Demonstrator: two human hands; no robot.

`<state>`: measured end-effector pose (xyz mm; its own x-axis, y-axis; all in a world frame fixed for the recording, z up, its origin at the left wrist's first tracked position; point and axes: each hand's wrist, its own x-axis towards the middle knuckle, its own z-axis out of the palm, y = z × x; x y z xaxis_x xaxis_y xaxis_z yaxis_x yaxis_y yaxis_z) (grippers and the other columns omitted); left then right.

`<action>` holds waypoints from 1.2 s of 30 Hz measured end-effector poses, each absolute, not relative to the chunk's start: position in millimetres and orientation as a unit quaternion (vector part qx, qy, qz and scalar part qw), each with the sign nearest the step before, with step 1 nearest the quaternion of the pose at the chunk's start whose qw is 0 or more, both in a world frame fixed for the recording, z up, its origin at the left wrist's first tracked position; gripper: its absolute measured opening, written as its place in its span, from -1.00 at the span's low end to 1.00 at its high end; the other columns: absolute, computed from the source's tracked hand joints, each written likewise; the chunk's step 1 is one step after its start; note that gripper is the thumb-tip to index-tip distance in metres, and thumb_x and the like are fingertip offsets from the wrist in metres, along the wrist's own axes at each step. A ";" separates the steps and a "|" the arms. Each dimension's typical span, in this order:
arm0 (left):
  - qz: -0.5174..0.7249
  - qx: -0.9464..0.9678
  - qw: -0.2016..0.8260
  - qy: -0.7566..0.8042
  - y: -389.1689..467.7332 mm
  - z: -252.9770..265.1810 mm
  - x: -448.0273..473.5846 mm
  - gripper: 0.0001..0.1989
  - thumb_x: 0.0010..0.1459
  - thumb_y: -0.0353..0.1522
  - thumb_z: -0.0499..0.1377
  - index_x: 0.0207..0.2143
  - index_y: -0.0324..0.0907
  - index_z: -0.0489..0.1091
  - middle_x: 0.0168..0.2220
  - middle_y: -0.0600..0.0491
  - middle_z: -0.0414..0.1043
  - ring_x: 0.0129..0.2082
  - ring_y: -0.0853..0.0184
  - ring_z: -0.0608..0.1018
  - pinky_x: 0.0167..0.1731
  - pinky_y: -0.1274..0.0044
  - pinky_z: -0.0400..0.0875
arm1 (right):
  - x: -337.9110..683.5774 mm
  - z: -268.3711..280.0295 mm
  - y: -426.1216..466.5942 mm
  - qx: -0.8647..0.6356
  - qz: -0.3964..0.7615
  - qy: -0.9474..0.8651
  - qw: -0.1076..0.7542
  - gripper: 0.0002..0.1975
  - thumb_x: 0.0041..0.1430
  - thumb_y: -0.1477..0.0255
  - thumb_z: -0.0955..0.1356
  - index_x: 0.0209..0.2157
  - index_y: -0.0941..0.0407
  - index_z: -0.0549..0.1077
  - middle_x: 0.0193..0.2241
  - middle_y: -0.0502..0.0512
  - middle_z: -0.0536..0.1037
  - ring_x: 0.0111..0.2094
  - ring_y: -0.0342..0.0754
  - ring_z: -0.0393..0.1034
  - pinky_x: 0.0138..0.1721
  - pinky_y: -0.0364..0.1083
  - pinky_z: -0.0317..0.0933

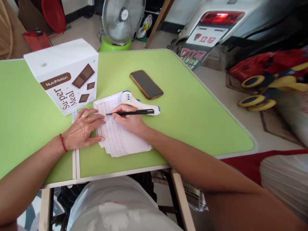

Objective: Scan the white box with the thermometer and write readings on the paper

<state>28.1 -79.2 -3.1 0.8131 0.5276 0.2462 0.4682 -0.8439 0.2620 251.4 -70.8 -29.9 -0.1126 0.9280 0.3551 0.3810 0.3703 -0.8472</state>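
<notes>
Likely writes near bench's front edge (120, 173), pinching pen (137, 112) in right hand (128, 122), spreading empty left hand (80, 130); next, steady paper (132, 142).

Light-green desk (197, 128) with a whitish border. Toward its near edge, white paper (134, 143) patterned with rows of dark handwriting. Farther in, a black pen (139, 112) and a white handheld device (143, 106) with blue trim. Toward its far edge, a white box (64, 64) (brown chocolate squares printed on it) and a dark phone (146, 84) in a brown case.

Homelike room, electric fan (123, 16), parked scooter (213, 30), green table (192, 118)
</notes>
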 end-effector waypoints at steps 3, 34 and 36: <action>0.154 0.948 0.097 0.261 -79.1 -2.4 28.2 -0.48 0.25 -0.02 0.07 0.02 -0.24 0.40 0.11 -0.15 0.39 0.20 -0.08 0.26 0.15 0.07 0.06 | 252.0 -29.0 -71.2 -0.483 0.286 -0.689 0.459 -0.96 -0.04 0.49 0.33 -0.51 0.10 0.43 -0.59 -0.05 0.50 -0.57 -0.19 0.25 -0.52 -0.16 0.17; 0.148 0.949 0.106 0.259 -76.8 -0.4 28.2 -0.50 0.24 -0.04 0.11 0.03 -0.22 0.40 0.11 -0.15 0.39 0.20 -0.07 0.26 0.16 0.07 0.08 | 251.9 -25.2 -71.0 -0.508 0.312 -0.646 0.477 -0.93 -0.06 0.54 0.33 -0.55 0.10 0.41 -0.62 -0.08 0.44 -0.58 -0.20 0.22 -0.53 -0.16 0.16; 0.148 0.948 0.107 0.259 -76.8 -0.4 28.0 -0.49 0.23 -0.04 0.11 0.03 -0.22 0.40 0.11 -0.15 0.39 0.20 -0.07 0.26 0.17 0.07 0.08 | 252.0 -25.3 -70.8 -0.511 0.313 -0.639 0.482 -0.93 -0.06 0.54 0.33 -0.56 0.10 0.41 -0.63 -0.08 0.44 -0.59 -0.19 0.22 -0.53 -0.15 0.16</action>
